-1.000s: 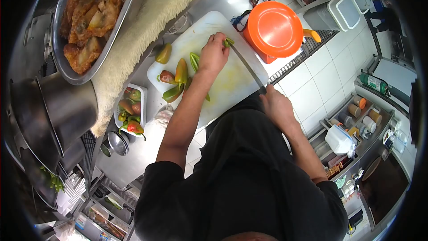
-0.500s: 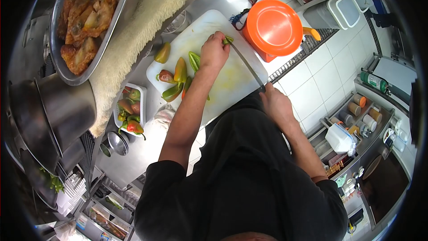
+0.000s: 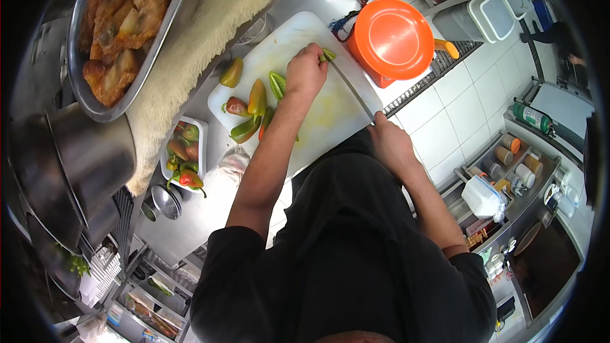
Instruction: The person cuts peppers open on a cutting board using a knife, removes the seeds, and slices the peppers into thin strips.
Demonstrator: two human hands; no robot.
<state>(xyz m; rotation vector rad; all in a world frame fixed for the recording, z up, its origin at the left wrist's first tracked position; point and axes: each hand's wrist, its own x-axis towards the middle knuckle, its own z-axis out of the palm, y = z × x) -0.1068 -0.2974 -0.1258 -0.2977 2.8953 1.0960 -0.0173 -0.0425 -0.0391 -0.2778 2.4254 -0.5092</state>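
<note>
My left hand (image 3: pixel 306 71) is closed on a green pepper piece (image 3: pixel 327 54) near the far end of the white cutting board (image 3: pixel 330 124). My right hand (image 3: pixel 389 143) grips a long knife (image 3: pixel 353 91) at the board's right edge; its handle is mostly hidden in my fingers. The blade slants up across the board, its tip by the pepper piece. Left of my left forearm lie a cut green pepper (image 3: pixel 277 84), a yellow-green pepper (image 3: pixel 257 97), a reddish pepper (image 3: pixel 236 106) and several others. One more pepper (image 3: pixel 231 72) rests at the board's left edge.
An orange lidded container (image 3: pixel 393 38) stands right of the board. At the left are a white basket of peppers (image 3: pixel 203 146), small metal bowls (image 3: pixel 166 202), a metal tray of cooked meat (image 3: pixel 143 82) and a cream towel (image 3: pixel 190 70). Part of another person (image 3: pixel 559 41) shows far right.
My right hand and the knife have shifted slightly up and left. My left hand stays at the pepper piece. More of another person shows at the far right.
</note>
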